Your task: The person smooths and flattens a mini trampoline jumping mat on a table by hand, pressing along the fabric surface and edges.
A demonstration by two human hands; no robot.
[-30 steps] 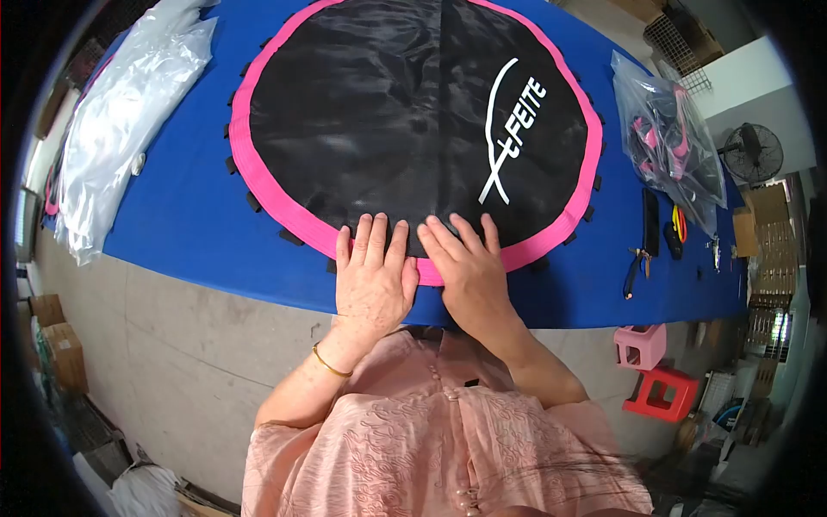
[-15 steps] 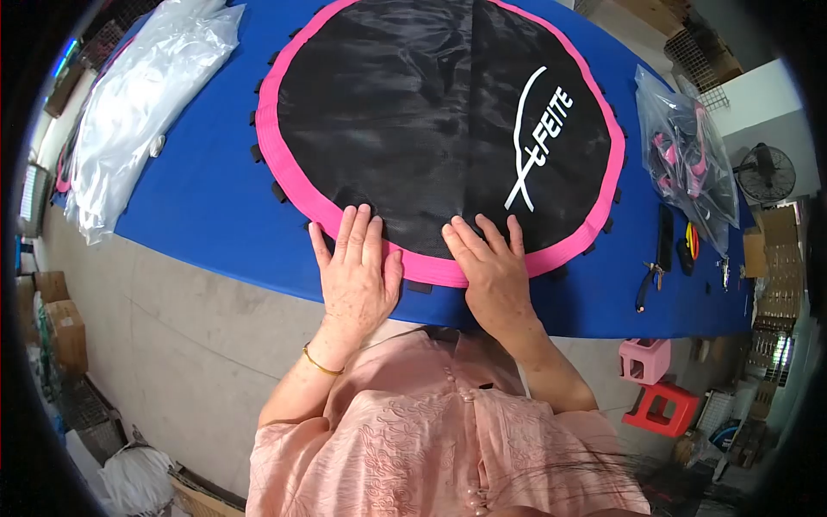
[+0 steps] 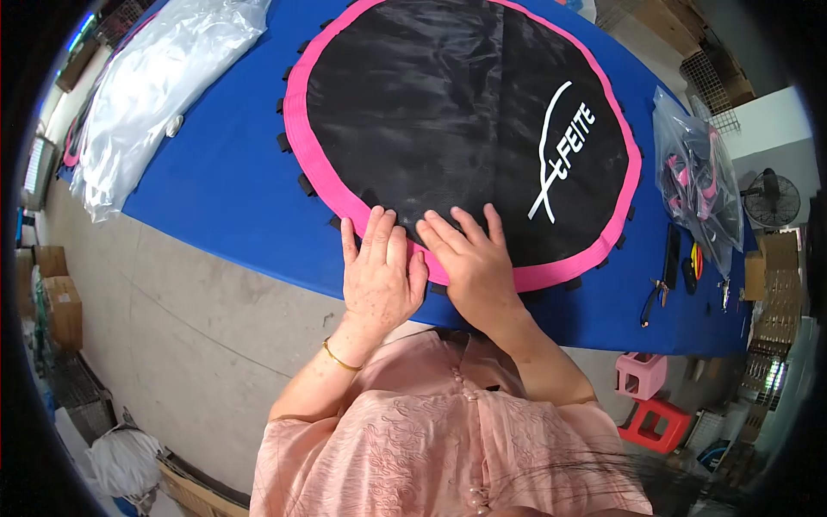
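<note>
A round black trampoline mat point(image 3: 413, 112) with a pink border, small black loops around its rim and white "FEITE" lettering lies flat on a blue-covered table point(image 3: 215, 198). My left hand point(image 3: 379, 267) rests palm down on the near pink edge, fingers stretched onto the black fabric. Close to its right, my right hand point(image 3: 472, 263) also lies flat across the border, fingers spread. Neither hand grips anything; both press or rest on the mat's surface. The part of the border beneath my palms is hidden.
Clear plastic packaging point(image 3: 172, 86) lies at the table's left. On the right are a plastic bag point(image 3: 702, 181) with pink and black pieces, a dark phone-like object point(image 3: 672, 254) and small tools. Pink point(image 3: 640, 375) and red stools point(image 3: 656, 425) stand below, a fan point(image 3: 770, 198) beyond.
My right hand has moved left along the border, closer to my left hand. The whole scene has shifted a little to the right in view.
</note>
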